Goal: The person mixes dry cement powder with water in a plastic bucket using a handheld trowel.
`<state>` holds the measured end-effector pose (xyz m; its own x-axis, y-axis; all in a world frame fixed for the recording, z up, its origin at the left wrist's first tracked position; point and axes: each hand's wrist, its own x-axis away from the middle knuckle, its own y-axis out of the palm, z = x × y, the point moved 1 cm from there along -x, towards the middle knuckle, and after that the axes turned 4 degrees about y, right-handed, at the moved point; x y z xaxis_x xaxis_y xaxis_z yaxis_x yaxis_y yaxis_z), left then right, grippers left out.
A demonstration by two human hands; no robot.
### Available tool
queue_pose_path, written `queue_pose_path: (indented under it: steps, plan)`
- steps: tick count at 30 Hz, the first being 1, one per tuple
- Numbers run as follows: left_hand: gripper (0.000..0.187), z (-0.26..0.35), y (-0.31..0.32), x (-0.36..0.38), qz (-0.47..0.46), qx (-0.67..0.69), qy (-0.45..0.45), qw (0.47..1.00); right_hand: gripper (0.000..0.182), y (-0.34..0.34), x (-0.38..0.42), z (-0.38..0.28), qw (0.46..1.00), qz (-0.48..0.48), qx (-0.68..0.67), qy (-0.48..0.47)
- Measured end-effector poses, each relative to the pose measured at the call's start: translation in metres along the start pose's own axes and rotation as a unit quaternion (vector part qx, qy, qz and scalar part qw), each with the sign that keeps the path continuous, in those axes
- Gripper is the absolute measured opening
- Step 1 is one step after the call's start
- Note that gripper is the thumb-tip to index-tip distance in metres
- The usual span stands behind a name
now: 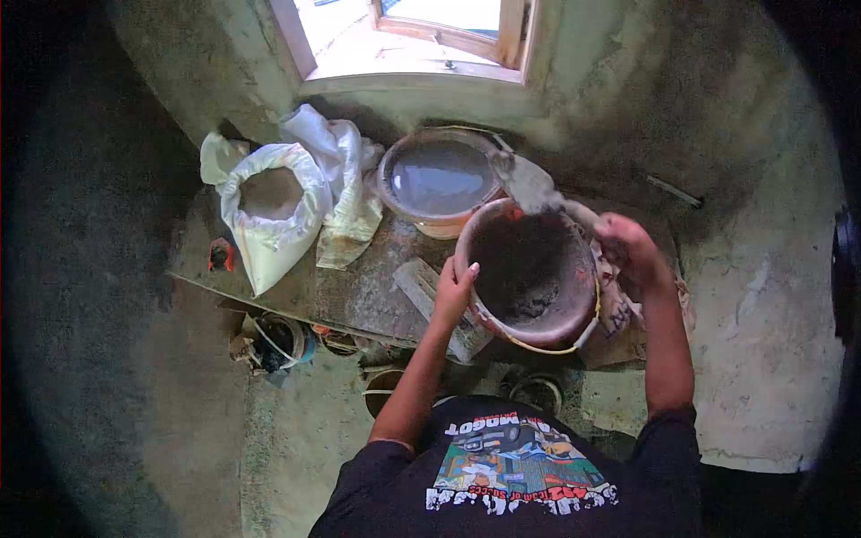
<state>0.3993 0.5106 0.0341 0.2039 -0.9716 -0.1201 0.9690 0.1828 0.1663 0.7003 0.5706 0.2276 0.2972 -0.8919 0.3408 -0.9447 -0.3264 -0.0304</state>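
Left hand (455,291) grips the bucket (574,305) beside it, right hand (625,246) a trowel (529,185), apparently mid-scoop; the next stroke needs steady bracing.

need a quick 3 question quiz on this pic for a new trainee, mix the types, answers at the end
1. Multiple choice: what is the left hand gripping?
a) the window frame
b) the rim of the bucket
c) a cardboard box

2. True or false: in the picture, the open white sack stands to the right of the bucket.

3. Short answer: what tool does the right hand appear to hold?

Key
1: b.
2: False; the open white sack stands to the left of the bucket.
3: A trowel, by the look of it, though its outline is blurred.
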Motion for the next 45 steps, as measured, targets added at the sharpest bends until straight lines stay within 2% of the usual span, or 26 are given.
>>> queue_pose_path:
  steps: [1,3,5,7,9,10,14,17,19,23,25,30,32,34,38,41,43,45]
  plan:
    - [0.043,0.002,0.001,0.002,0.009,-0.002,-0.018,1.0,0.021,0.007,-0.022,-0.012,0.998,-0.015,0.049,-0.023]
    - [0.046,0.0,0.0,0.005,0.016,-0.014,-0.02,1.0,0.024,0.024,-0.077,-0.018,0.998,-0.006,0.043,-0.035]
    - [0.048,0.003,-0.001,0.011,0.019,0.004,-0.064,0.998,0.03,0.043,-0.118,-0.024,0.998,0.024,0.057,-0.008]
    - [0.045,-0.003,-0.004,0.017,0.012,-0.003,-0.052,0.999,0.027,0.051,-0.153,-0.017,0.994,0.025,0.106,-0.003]
    - [0.04,-0.003,-0.007,0.028,0.025,0.061,-0.011,0.998,0.025,0.054,-0.183,-0.01,0.988,0.024,0.153,0.003]
    - [0.036,-0.002,-0.011,0.033,0.018,0.078,-0.018,0.997,0.03,0.054,-0.193,-0.007,0.985,0.021,0.171,0.0]
    - [0.036,0.004,-0.021,0.049,0.01,0.072,-0.035,0.997,0.038,0.056,-0.206,-0.003,0.972,0.037,0.233,0.019]
    - [0.033,0.013,-0.021,0.059,0.005,0.043,-0.057,0.997,0.041,0.058,-0.205,0.0,0.979,0.018,0.204,0.019]
    - [0.027,0.013,-0.02,0.064,-0.053,0.041,-0.072,0.995,0.036,0.058,-0.21,0.002,0.977,0.017,0.211,0.018]
    - [0.022,0.017,-0.019,0.069,-0.054,0.0,-0.06,0.997,0.03,0.053,-0.215,0.008,0.979,0.001,0.205,0.018]
    - [0.019,0.02,-0.016,0.07,-0.044,0.052,-0.057,0.996,0.029,0.054,-0.212,0.01,0.984,0.004,0.18,0.018]
    - [0.018,0.022,-0.018,0.074,-0.064,0.041,-0.055,0.996,0.028,0.044,-0.203,0.013,0.988,-0.003,0.154,0.02]
    - [0.018,0.026,-0.018,0.074,-0.074,0.037,-0.056,0.995,0.027,0.033,-0.204,0.02,0.993,-0.013,0.12,-0.008]
    - [0.017,0.026,-0.016,0.073,-0.082,0.06,-0.086,0.991,0.027,0.027,-0.186,0.016,0.996,-0.02,0.085,-0.01]
    - [0.017,0.02,-0.016,0.073,-0.083,0.053,-0.077,0.992,0.027,0.009,-0.151,0.009,0.998,-0.042,0.022,-0.04]
    - [0.018,0.022,-0.013,0.072,-0.076,0.086,-0.076,0.99,0.028,-0.005,-0.096,-0.003,0.994,0.0,0.084,-0.065]
    - [0.019,0.024,-0.012,0.073,-0.076,0.04,-0.073,0.994,0.032,-0.015,-0.072,0.006,0.994,0.011,0.067,-0.091]
    - [0.02,0.024,-0.009,0.073,-0.075,0.053,-0.078,0.993,0.032,-0.026,-0.042,0.012,0.988,0.017,0.105,-0.11]
